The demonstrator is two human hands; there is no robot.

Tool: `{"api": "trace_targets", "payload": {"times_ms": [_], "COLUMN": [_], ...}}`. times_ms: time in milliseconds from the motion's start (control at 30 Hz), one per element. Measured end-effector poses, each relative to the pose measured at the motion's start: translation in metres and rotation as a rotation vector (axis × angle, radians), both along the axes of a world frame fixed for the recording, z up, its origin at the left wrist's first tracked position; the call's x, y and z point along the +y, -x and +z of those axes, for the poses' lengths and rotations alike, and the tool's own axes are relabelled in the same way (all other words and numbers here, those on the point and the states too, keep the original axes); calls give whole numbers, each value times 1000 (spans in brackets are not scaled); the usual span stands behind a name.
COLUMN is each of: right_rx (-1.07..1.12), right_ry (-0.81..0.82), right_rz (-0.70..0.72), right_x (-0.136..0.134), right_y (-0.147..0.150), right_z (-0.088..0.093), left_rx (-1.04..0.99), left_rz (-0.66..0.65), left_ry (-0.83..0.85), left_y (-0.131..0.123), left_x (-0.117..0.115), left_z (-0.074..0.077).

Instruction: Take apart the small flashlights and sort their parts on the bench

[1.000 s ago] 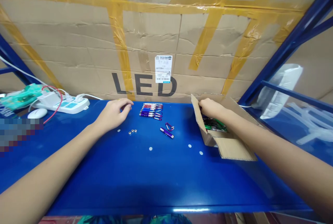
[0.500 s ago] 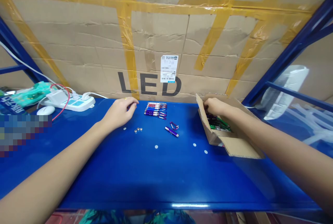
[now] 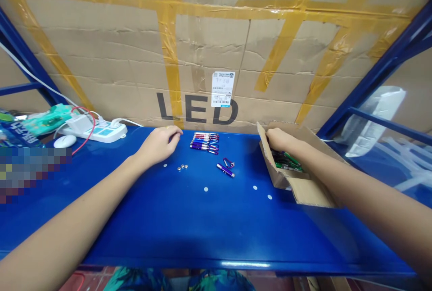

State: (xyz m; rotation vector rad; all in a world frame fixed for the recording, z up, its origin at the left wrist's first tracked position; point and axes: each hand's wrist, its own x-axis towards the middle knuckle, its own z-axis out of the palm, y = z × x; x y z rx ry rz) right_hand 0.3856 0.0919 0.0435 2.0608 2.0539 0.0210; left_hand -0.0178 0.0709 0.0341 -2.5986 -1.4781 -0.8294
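Note:
My left hand (image 3: 161, 143) rests on the blue table with its fingers curled in; whatever they hold, if anything, is hidden. To its right lies a row of small metal penlights (image 3: 203, 141), red, blue and purple, with carabiner clips. Several button cells (image 3: 182, 167) lie just below that hand. A single purple penlight (image 3: 225, 170) lies apart, with a purple carabiner (image 3: 228, 162) at its upper end. My right hand (image 3: 281, 140) reaches into an open cardboard box (image 3: 270, 165) holding green and dark penlights (image 3: 288, 161); its fingers are hidden in there.
Small pale discs (image 3: 205, 189) are scattered over the table (image 3: 189, 228). A white power strip (image 3: 108, 132) with plugs and cables stands back left, beside a white mouse-shaped object (image 3: 65, 141). A large taped carton (image 3: 128, 70) forms the back wall, between blue frame posts (image 3: 374, 70).
The whole view has shifted slightly to the left. My right hand remains in the box, having moved a little within it; my left hand stays curled in the same spot.

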Motion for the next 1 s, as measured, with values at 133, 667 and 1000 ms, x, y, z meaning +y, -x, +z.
{"api": "trace_targets", "payload": {"times_ms": [133,667,1000], "right_rx": [4,82,182], "right_ry": [23,40,-22], "right_rz": [-19,-106,-2], "right_x": [1,10,-7], "right_y": [1,5,-15], "right_z": [0,0,23], "left_rx": [8,3,7], "left_rz": [-8,-18,-34], "left_ry": [-2,11,-40], "left_y": [0,2,2], "left_x": [0,-1,0], "left_z": [0,-1,-2]}}
